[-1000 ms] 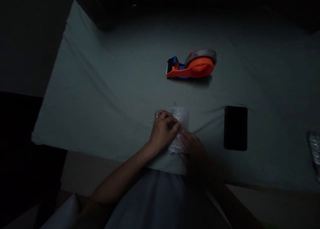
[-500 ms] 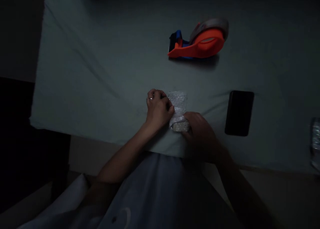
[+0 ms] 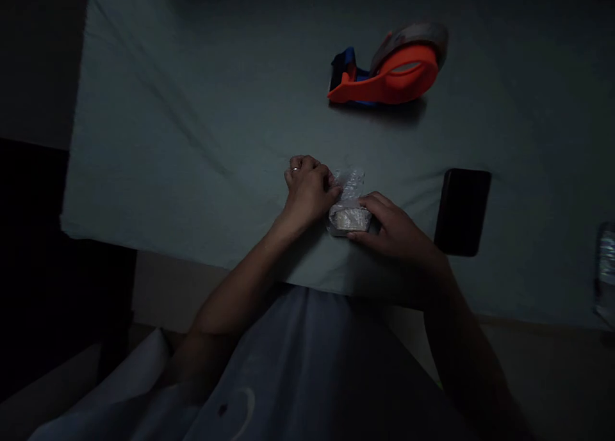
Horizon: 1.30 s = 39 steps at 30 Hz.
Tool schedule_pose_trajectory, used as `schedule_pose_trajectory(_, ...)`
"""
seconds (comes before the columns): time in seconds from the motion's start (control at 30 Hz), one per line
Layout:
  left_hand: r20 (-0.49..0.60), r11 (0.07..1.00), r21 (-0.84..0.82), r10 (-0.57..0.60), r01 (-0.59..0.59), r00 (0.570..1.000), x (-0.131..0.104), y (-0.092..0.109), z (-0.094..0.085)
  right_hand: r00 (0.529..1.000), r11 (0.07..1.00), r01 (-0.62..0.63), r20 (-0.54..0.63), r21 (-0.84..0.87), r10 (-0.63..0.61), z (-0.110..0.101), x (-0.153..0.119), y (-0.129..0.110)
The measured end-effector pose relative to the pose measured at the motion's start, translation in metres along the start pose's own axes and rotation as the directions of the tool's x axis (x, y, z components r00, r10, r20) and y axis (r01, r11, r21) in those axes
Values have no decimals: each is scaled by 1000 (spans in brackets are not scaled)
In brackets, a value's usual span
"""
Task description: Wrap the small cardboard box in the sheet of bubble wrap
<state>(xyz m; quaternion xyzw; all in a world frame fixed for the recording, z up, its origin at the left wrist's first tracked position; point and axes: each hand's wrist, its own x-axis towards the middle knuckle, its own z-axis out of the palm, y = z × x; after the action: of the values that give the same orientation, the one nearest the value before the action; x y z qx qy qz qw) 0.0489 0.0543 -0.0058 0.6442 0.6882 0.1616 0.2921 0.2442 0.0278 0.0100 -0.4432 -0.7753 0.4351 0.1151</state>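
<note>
A small light-coloured block (image 3: 353, 220), partly wrapped in bubble wrap, lies near the table's front edge. The loose part of the bubble wrap (image 3: 353, 183) stretches away from it across the cloth. My right hand (image 3: 391, 228) grips the block from the right, thumb on the near side and fingers on the far side. With fingers curled, my left hand (image 3: 310, 188) pinches the left edge of the bubble wrap; a ring shows on one finger. What the block is cannot be made out in the dim light.
An orange and blue tape dispenser (image 3: 398, 75) with a roll of tape lies at the back of the cloth-covered table (image 3: 192, 172). A black phone-like slab (image 3: 464, 211) is right of my right hand. At the far right edge sits a shiny, partly cut-off object (image 3: 606, 271).
The block has tipped or rolled slightly away from me, with both hands shifting a little farther up the table. My right hand's thumb now shows along the block's near side.
</note>
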Motion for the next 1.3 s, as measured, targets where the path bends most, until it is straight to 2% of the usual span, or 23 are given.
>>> schedule_pose_trajectory(0.07, 27, 980, -198, 20, -14, 999, -3, 0, -1, 999, 1000, 14, -42, -2, -14, 4, -4, -1)
schedule_pose_trajectory(0.1, 54, 942, -335, 33, -13, 998, -6, 1, -1, 997, 1000, 18, -71, -8, -18, 7, -6, -2)
schedule_pose_trajectory(0.17, 144, 793, -606, 33, 61, 989, -13, 3, -2, 992, 1000, 22, -120, -9, -23, 10, -12, -4)
schedule_pose_trajectory(0.23, 258, 591, -778, -10, 213, 966, -21, 7, -3, 987, 999, -17, -160, 40, 23, 10, -19, -9)
schedule_pose_trajectory(0.33, 399, 343, -852, -61, 395, 915, -31, 13, -6, 963, 979, -138, -213, 149, 168, 6, -27, -16)
schedule_pose_trajectory(0.43, 462, 223, -866, 17, 447, 887, -37, 15, -9, 928, 961, -206, -276, 183, 251, 5, -30, -19)
schedule_pose_trajectory(0.57, 527, 221, -842, 144, 492, 837, -44, 12, -11, 878, 927, -252, -336, 279, 340, 15, -29, -18)
schedule_pose_trajectory(0.67, 541, 232, -828, 91, 510, 836, -50, 10, -8, 836, 902, -235, -398, 363, 378, 23, -27, -17)
schedule_pose_trajectory(0.73, 544, 218, -824, 45, 523, 838, -56, 9, -8, 801, 907, -183, -478, 379, 361, 23, -26, -16)
schedule_pose_trajectory(0.8, 560, 221, -814, 51, 537, 827, -62, 8, -9, 789, 922, -118, -528, 369, 313, 20, -25, -15)
schedule_pose_trajectory(0.93, 594, 310, -787, 149, 533, 790, -71, 5, -13, 858, 939, -17, -477, 342, 189, 12, -22, -19)
schedule_pose_trajectory(1.03, 575, 344, -793, 153, 502, 804, -74, 4, -14, 897, 961, 40, -433, 274, 86, 9, -20, -24)
schedule_pose_trajectory(1.2, 559, 344, -798, 115, 495, 821, -73, 4, -17, 922, 972, 199, -360, 126, -142, 8, -24, -31)
schedule_pose_trajectory(1.3, 570, 334, -794, 123, 507, 812, -73, 5, -20, 934, 966, 239, -295, 99, -201, 7, -28, -31)
